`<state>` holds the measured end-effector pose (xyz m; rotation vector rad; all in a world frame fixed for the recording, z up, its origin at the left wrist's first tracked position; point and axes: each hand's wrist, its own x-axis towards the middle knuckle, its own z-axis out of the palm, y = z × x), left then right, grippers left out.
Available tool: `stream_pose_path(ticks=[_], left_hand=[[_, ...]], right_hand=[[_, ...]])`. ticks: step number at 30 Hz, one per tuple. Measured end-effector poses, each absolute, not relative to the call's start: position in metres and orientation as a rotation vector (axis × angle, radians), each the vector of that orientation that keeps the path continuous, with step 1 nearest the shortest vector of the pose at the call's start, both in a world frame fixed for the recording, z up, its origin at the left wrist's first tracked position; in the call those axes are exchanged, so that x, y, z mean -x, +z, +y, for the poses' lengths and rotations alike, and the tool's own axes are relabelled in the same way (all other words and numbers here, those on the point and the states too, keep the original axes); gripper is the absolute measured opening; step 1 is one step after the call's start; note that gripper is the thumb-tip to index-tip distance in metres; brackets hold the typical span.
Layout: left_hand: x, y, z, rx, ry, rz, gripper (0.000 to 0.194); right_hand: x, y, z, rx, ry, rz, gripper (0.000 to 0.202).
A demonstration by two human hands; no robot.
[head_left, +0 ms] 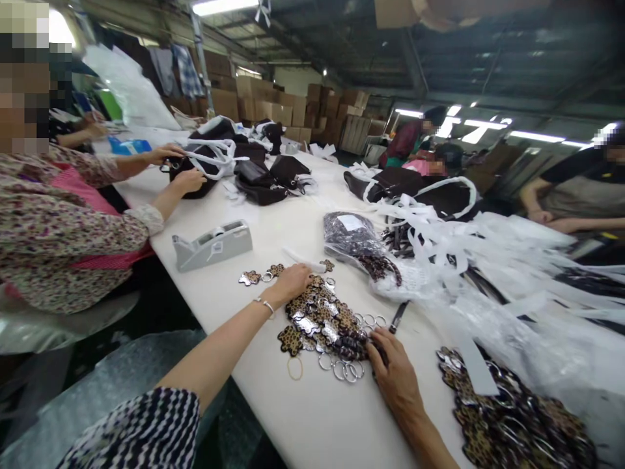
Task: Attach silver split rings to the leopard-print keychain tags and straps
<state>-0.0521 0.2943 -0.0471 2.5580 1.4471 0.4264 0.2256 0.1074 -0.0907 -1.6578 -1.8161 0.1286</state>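
Observation:
A pile of leopard-print flower-shaped charms [325, 306] with silver rings [347, 372] and dark beaded parts lies on the white table. My left hand [293, 281] is at the pile's upper left edge, fingers pressed together; what they hold is hidden. At the lower right edge, my right hand [396, 368] has its fingers bent round dark pieces too small to make out. A dark slim tool [399, 317] lies beside that hand. One loose charm [290, 341] and a tan rubber band [295, 369] are left of the pile.
A grey tape dispenser [213, 246] stands at the left. Behind the pile is a plastic bag of dark parts [352, 236]. Plastic wrap [517, 326] and a second charm heap [517, 417] lie right. A person at the left handles a dark bag [195, 185]; others are farther back.

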Motion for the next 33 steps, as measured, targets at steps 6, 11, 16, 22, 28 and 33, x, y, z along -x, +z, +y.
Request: stream_pose_path(ticks=[6,11,16,22,28,33], left_hand=[[0.019,-0.054,0.331,-2.473,0.457,1.502,0.044],[-0.011,-0.051,0.353,-2.475,0.377,1.313,0.043],[-0.017,-0.046,0.33,-2.524,0.321,1.023,0.036],[0.007,-0.032,0.267,-2.553,0.37,0.879,0.034],[0.019,-0.03,0.193,-2.695,0.455,0.866,0.033],[0.019,-0.032,0.145,-2.662,0.484,1.041,0.03]], right_hand=[[-0.225,-0.09,0.107,1.63,0.119,-1.804,0.032],[-0.225,-0.09,0.107,1.617,0.112,-1.797,0.03],[-0.225,-0.09,0.107,1.62,0.114,-1.793,0.029],[-0.224,-0.088,0.106,1.588,0.09,-1.797,0.027],[-0.221,-0.079,0.102,1.518,0.076,-1.866,0.023],[-0.218,-0.072,0.098,1.506,0.11,-1.829,0.009]])
